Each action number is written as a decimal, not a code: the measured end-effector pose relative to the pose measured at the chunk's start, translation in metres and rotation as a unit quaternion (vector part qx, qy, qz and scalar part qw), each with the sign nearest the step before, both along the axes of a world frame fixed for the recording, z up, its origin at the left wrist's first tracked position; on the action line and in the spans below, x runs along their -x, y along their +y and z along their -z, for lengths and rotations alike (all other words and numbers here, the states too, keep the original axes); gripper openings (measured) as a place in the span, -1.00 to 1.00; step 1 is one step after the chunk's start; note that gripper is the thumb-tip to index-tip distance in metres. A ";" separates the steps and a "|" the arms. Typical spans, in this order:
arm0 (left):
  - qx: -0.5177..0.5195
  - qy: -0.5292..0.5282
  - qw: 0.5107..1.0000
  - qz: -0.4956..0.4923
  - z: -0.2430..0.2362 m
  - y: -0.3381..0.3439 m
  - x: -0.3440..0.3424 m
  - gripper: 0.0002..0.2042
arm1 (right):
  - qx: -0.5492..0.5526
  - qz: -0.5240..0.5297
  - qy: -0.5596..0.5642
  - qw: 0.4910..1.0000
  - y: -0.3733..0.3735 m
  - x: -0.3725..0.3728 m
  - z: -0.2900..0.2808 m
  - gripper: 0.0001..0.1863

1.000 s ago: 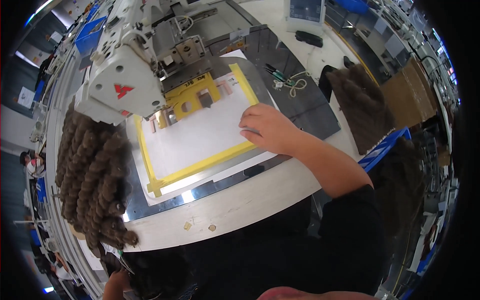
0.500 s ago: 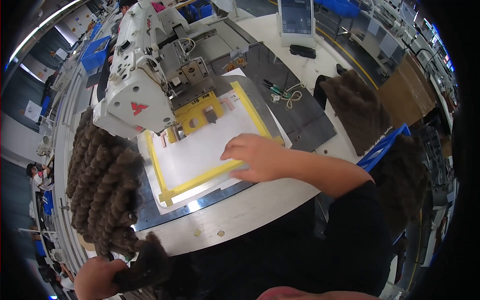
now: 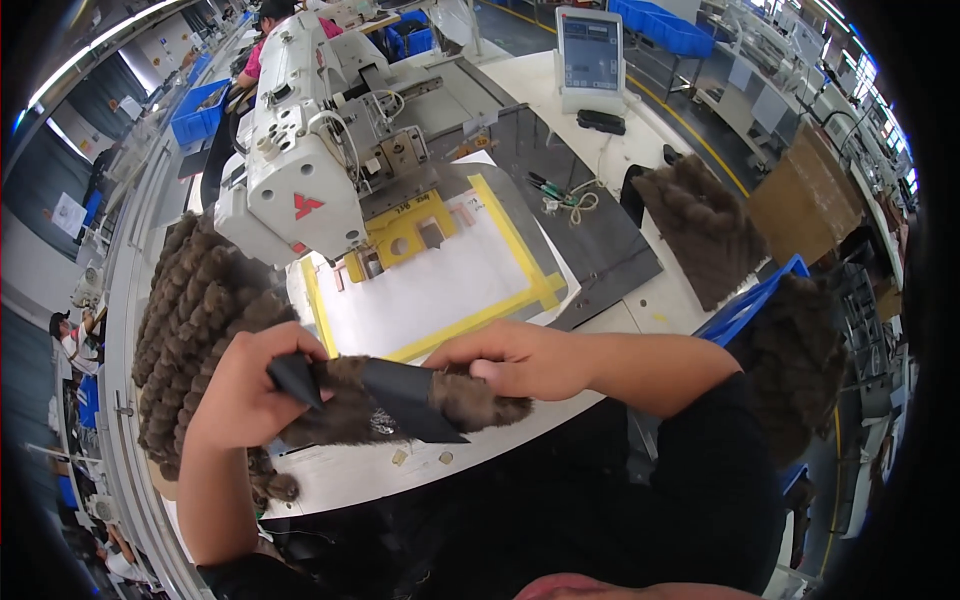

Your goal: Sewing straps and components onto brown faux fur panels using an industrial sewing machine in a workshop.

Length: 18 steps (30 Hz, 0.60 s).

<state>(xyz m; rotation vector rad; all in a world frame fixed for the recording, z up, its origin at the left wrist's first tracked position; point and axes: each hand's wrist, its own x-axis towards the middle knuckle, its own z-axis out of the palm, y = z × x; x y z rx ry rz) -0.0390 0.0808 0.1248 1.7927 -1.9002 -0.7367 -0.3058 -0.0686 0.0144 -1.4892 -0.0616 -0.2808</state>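
A brown fur piece (image 3: 345, 415) with black strips of material (image 3: 400, 390) on it stretches between my two hands above the table's front edge. My left hand (image 3: 255, 385) is closed on its left end, by a folded black tip. My right hand (image 3: 515, 360) pinches the other end, thumb on top. Just beyond lies a white sheet (image 3: 440, 290) edged with yellow tape, a yellow template plate (image 3: 415, 230) at its far side. The white sewing machine head (image 3: 300, 185) stands over the sheet's far left corner. Its needle area is partly hidden.
A heap of brown fur pieces (image 3: 195, 330) lies on the left. More fur (image 3: 700, 225) hangs at the right, by a blue crate (image 3: 755, 300) and a cardboard box (image 3: 805, 200). Green-handled tools (image 3: 550, 187) and a control screen (image 3: 590, 55) are farther back. A co-worker in pink (image 3: 253, 62) sits beyond the machine.
My left hand has brought the fur piece up from the lower left to in front of the sheet. My right hand has left the sheet and taken hold of the fur.
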 end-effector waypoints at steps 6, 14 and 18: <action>0.015 0.091 0.995 -0.047 0.027 -0.011 -0.004 -0.75 | 0.042 0.147 0.091 0.984 0.007 0.006 -0.001 -0.56; 0.194 0.343 0.904 -0.166 0.103 -0.006 -0.057 -0.36 | 0.220 0.189 -0.011 0.957 -0.001 0.019 -0.024 -0.62; 0.097 0.408 0.907 0.034 0.134 0.018 -0.056 -0.09 | 0.240 0.204 0.012 0.949 0.007 0.023 -0.043 -0.60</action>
